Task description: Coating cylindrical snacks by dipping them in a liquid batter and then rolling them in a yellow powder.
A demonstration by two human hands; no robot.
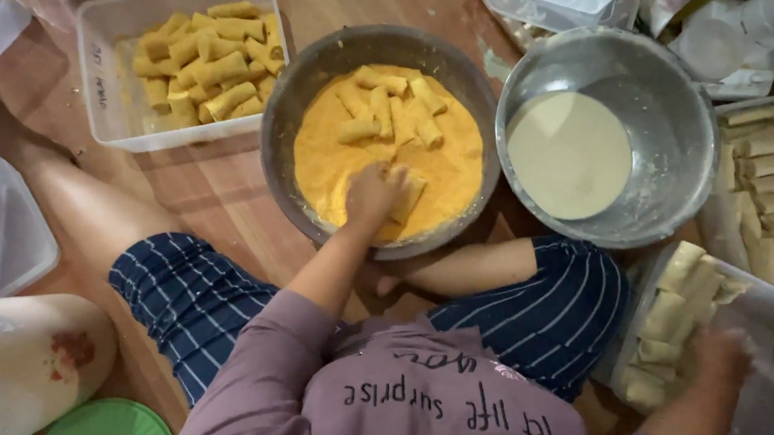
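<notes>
Breadcrumb bowl (286, 101), the grey one at centre on the wooden floor (217, 187), holds orange crumbs and pale rolls; your left hand (375, 194) is sunk in them, curled around a roll (409, 201) whose near end is hidden. Beside it, the steel bowl (677, 101) holds pale batter. Your right hand (718, 354) is blurred over the clear tub of uncoated rolls (766, 312), cut off at the edge; you cannot tell its grip. Coated rolls (207, 60) fill the far tub.
</notes>
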